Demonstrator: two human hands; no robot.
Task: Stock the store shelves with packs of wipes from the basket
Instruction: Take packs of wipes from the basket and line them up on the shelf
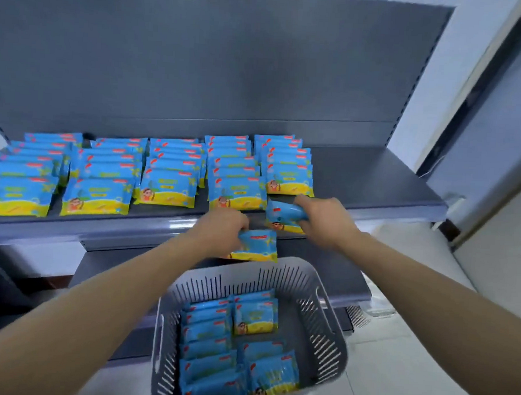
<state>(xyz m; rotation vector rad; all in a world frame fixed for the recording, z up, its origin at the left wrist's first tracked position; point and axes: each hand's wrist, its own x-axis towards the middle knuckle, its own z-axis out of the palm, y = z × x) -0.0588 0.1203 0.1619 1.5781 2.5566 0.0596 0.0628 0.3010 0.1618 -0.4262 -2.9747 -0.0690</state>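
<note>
**A pack in each hand at the shelf edge**

The left hand [221,228] grips a pack [258,246] just above the basket's [330,346] far rim. The right hand [327,219] clasps a second pack [282,215] at the shelf's [375,179] near edge, right of five rows [152,173] of packs. More packs [212,345] lie in the basket below.
</note>
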